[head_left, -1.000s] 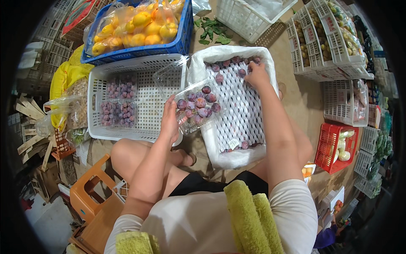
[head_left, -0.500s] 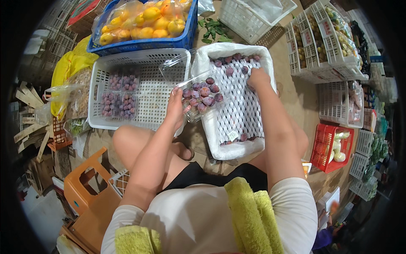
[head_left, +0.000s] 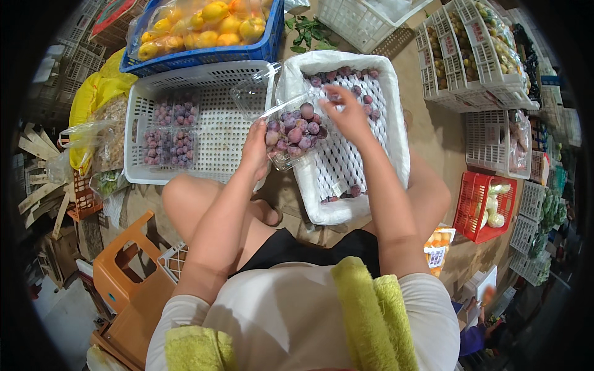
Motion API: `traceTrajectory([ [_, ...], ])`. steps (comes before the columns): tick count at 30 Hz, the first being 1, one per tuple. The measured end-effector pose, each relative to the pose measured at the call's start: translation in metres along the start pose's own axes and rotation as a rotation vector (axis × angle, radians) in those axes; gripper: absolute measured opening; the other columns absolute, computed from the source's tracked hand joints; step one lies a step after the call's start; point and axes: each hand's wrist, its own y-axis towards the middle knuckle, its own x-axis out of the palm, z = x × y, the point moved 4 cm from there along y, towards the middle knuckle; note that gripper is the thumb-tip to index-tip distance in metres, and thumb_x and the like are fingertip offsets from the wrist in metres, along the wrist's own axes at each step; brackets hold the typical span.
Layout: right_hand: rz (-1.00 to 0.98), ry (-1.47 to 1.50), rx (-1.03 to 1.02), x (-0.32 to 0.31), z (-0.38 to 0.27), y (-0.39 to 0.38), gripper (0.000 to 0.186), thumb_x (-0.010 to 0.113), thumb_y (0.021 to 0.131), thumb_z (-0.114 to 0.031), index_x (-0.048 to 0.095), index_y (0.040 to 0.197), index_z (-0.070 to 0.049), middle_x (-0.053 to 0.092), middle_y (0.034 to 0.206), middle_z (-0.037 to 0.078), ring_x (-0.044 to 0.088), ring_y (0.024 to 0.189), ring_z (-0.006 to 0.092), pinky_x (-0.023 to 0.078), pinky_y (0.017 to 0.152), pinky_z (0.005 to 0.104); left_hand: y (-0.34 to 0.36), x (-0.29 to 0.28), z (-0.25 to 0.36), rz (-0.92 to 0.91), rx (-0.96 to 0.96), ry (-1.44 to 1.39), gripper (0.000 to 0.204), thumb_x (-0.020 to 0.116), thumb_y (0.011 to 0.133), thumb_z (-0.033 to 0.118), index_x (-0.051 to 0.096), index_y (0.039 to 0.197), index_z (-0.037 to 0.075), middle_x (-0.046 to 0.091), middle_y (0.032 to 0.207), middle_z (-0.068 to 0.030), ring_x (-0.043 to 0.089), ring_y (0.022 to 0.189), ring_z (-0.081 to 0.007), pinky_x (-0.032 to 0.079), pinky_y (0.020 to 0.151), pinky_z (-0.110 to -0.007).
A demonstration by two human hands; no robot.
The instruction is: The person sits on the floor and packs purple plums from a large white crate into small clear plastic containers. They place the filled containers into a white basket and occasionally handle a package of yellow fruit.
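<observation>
the left hand (head_left: 253,151) is closed around the left edge of the clear box (head_left: 286,162), though its underside fingers are hidden; the right hand (head_left: 348,117) has its fingers parted, just right of the box and above the lined crate (head_left: 397,117); the box is held tilted, well filled with plums (head_left: 296,131), its right part over the crate's left wall; its open lid (head_left: 252,93) stands out up and left, over the right end of the white crate (head_left: 232,145); four packs (head_left: 182,137) sit at that crate's left end, and bare perforated base runs from them toward the lid; the blue crate (head_left: 276,29) stands close along its far edge; in the lined crate, bare net (head_left: 336,162) fills most of the middle, with loose plums near the far wall and a few at the near one; both knees flank the near side, and brown floor (head_left: 416,133) shows between the lined crate and the stack (head_left: 455,98) on the right; a small pale tag (head_left: 339,188) lies on the net; white labels (head_left: 478,33) with red marks face out from the stack; an orange fruit pack (head_left: 438,238) near the right knee bears a printed label; the print is too small to tell.
</observation>
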Motion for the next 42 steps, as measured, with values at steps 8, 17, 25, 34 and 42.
traceTrajectory([
  [8, 0.094, -0.999, 0.197, -0.056, 0.118, 0.022, 0.06, 0.067, 0.086, -0.037, 0.046, 0.14, -0.018, 0.049, 0.135, 0.011, 0.047, 0.125, 0.0322, 0.047, 0.096, 0.0464, 0.004, -0.002, 0.001, -0.006, -0.001, 0.012, 0.042, 0.031, 0.107, 0.037, 0.038, 0.144, 0.02, 0.045, 0.143, -0.0064, 0.051, 0.124, -0.0214, 0.044, 0.094, -0.042],
  [17, 0.315, -0.399, 0.112, -0.054, 0.119, 0.035, 0.051, 0.071, 0.08, -0.024, 0.055, 0.126, -0.009, 0.052, 0.115, 0.018, 0.059, 0.102, 0.0371, 0.049, 0.09, 0.0422, 0.007, -0.014, -0.002, 0.028, 0.013, 0.034, 0.042, 0.033, 0.106, 0.04, 0.039, 0.144, 0.023, 0.045, 0.142, -0.0027, 0.05, 0.123, -0.0191, 0.04, 0.094, -0.043],
  [25, 0.127, -0.253, -0.016, -0.034, 0.107, 0.08, 0.041, 0.074, 0.08, -0.02, 0.061, 0.117, -0.008, 0.062, 0.093, 0.013, 0.061, 0.087, 0.0279, 0.05, 0.079, 0.0386, 0.013, -0.004, -0.002, -0.015, -0.009, 0.006, 0.04, 0.033, 0.106, 0.04, 0.042, 0.141, 0.023, 0.048, 0.14, -0.0013, 0.05, 0.12, -0.016, 0.04, 0.092, -0.041],
  [34, -0.309, -0.174, -0.329, 0.033, -0.045, 0.002, 0.037, 0.072, 0.087, -0.017, 0.063, 0.121, -0.008, 0.062, 0.115, 0.007, 0.058, 0.099, 0.019, 0.046, 0.091, 0.0304, -0.008, -0.001, 0.011, -0.03, -0.02, -0.131, 0.041, 0.036, 0.106, 0.028, 0.037, 0.142, 0.009, 0.05, 0.134, -0.0078, 0.053, 0.121, -0.0187, 0.046, 0.099, -0.037],
  [42, 0.094, -0.747, -0.383, 0.001, 0.092, 0.056, 0.032, 0.066, 0.081, -0.008, 0.063, 0.113, -0.003, 0.063, 0.11, 0.018, 0.06, 0.099, 0.0365, 0.048, 0.09, 0.0424, 0.012, -0.011, -0.007, -0.034, -0.014, -0.195, 0.042, 0.041, 0.104, 0.029, 0.039, 0.141, 0.01, 0.051, 0.131, -0.0079, 0.054, 0.117, -0.019, 0.047, 0.097, -0.037],
])
